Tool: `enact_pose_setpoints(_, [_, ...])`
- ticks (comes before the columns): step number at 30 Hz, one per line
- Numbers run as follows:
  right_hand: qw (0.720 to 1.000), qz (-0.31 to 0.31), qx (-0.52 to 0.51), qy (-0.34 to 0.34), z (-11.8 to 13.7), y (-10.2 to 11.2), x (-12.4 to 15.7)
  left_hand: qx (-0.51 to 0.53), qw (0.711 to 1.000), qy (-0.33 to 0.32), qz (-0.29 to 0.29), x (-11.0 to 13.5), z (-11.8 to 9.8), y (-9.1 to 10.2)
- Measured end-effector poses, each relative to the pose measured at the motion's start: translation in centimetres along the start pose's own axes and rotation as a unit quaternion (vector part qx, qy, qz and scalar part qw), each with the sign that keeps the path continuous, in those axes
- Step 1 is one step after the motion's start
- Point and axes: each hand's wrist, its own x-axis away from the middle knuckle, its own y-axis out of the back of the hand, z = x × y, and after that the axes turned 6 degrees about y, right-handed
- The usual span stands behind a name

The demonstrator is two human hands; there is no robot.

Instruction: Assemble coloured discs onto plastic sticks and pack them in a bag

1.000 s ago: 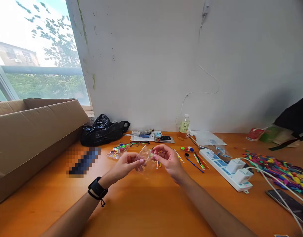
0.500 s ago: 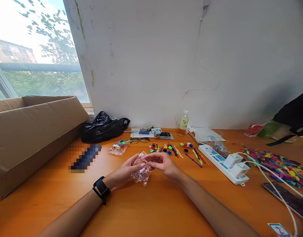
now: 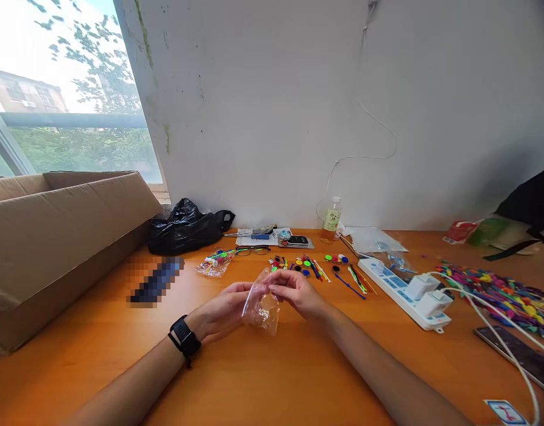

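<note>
A clear plastic bag (image 3: pixel 266 313) hangs between my two hands above the middle of the table. My left hand (image 3: pixel 229 305), with a black watch on its wrist, grips the bag's left side, its fingers partly hidden behind the film. The thumb and fingers of my right hand (image 3: pixel 298 293) pinch the bag's upper edge. Just beyond my hands lie small colourful discs and sticks (image 3: pixel 305 266) in loose groups. Behind my left hand rests another clear bag (image 3: pixel 215 262) with colourful pieces inside.
A large cardboard box (image 3: pixel 67 236) stands at the left, near a black plastic bag (image 3: pixel 187 228). To the right lie a white power strip (image 3: pixel 402 294) with cables, a phone (image 3: pixel 515 355) and a heap of colourful pieces (image 3: pixel 498 296). A bottle (image 3: pixel 331 219) stands by the wall.
The crumpled bag is now spread flatter and hangs slightly farther right, with a straight edge showing on its left side. Both hands still hold it.
</note>
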Motion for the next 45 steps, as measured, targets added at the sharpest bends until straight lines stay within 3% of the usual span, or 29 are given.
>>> enact_pose_setpoints(5, [0.999,0.014,0.011,-0.043,1.1,0.5,0.3,0.001,0.999,-0.019,-0.033,-0.3,-0.4,1.2])
enact_pose_setpoints(12, [0.996,-0.003,0.060,-0.073,1.6,2.3,0.2,-0.108,0.973,-0.123,-0.160,0.1,-2.2,2.3])
enact_pose_setpoints(14, [0.993,0.032,0.073,-0.091,1.9,2.9,0.3,-0.135,0.964,-0.140,-0.179,0.3,-2.6,2.4])
enact_pose_setpoints(16, [0.984,0.108,0.086,-0.109,2.2,3.2,0.4,-0.153,0.959,-0.154,-0.185,0.4,-2.8,2.4])
enact_pose_setpoints(19, [0.975,0.185,0.078,-0.095,2.5,2.7,0.6,-0.175,0.956,-0.164,-0.166,0.4,-2.5,2.2])
enact_pose_setpoints(25, [0.994,0.085,0.049,-0.051,1.1,-0.3,0.7,-0.224,0.948,-0.165,-0.153,0.3,-1.7,1.1])
enact_pose_setpoints(28, [0.996,0.064,0.032,-0.057,0.5,-0.4,0.6,-0.222,0.954,-0.145,-0.138,0.5,-2.0,1.3])
enact_pose_setpoints(32, [0.992,0.092,-0.003,-0.083,1.1,0.4,0.7,-0.212,0.969,-0.087,-0.089,0.9,-2.5,2.0])
enact_pose_setpoints(36, [0.982,0.144,-0.005,-0.118,2.0,0.4,1.0,-0.217,0.972,-0.068,-0.055,1.2,-2.6,2.0])
enact_pose_setpoints(45, [0.980,0.148,0.013,-0.133,1.3,-0.3,1.2,-0.114,0.989,-0.092,-0.004,0.8,-1.1,0.2])
